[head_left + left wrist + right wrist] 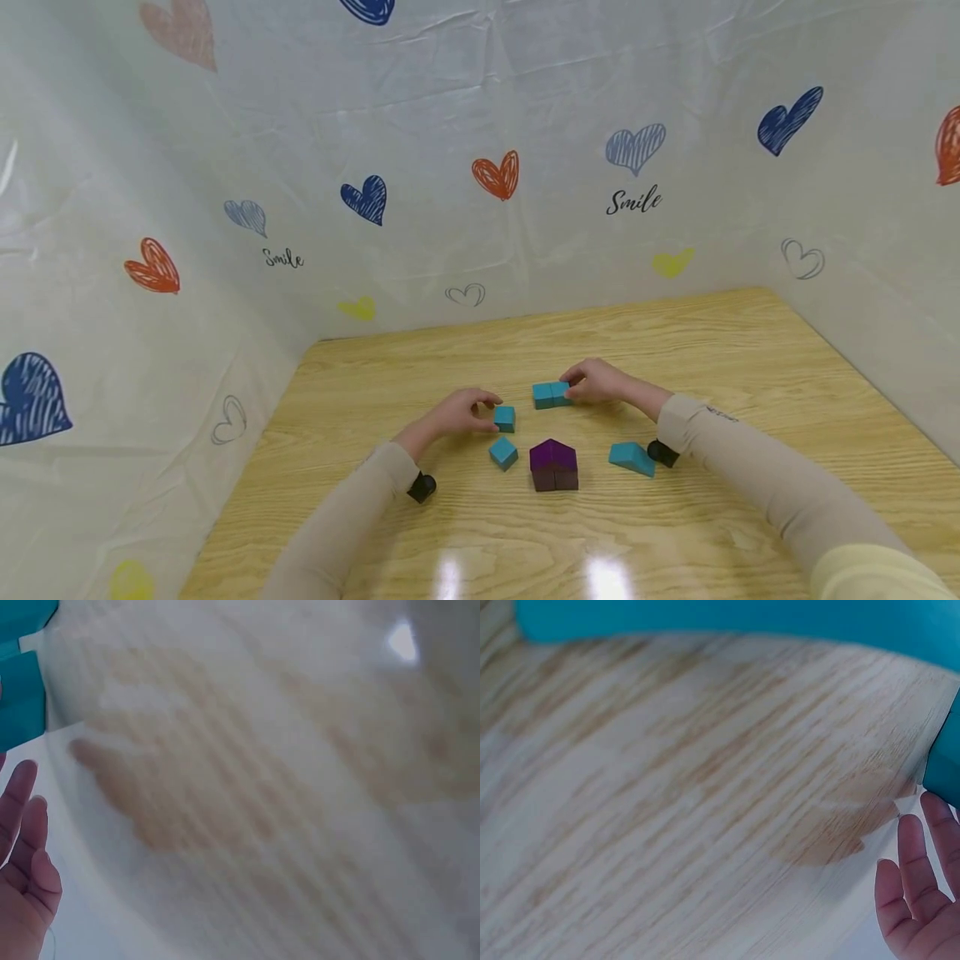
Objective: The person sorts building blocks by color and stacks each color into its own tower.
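Left hand (459, 412) pinches a single blue cube (506, 418), right hand (598, 382) pinches a farther blue cube (561, 394).
Both lie at the middle of the wooden table (360, 375); the farther one touches a third cube (542, 396) on its left. Purple blocks (553, 458) stand nearer.

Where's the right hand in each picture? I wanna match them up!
Head: the right hand is right of the middle, at the right end of two touching blue blocks.
Left wrist: not in it; only the left hand shows.
Right wrist: in the lower right corner.
Shared landmark: the wooden table.
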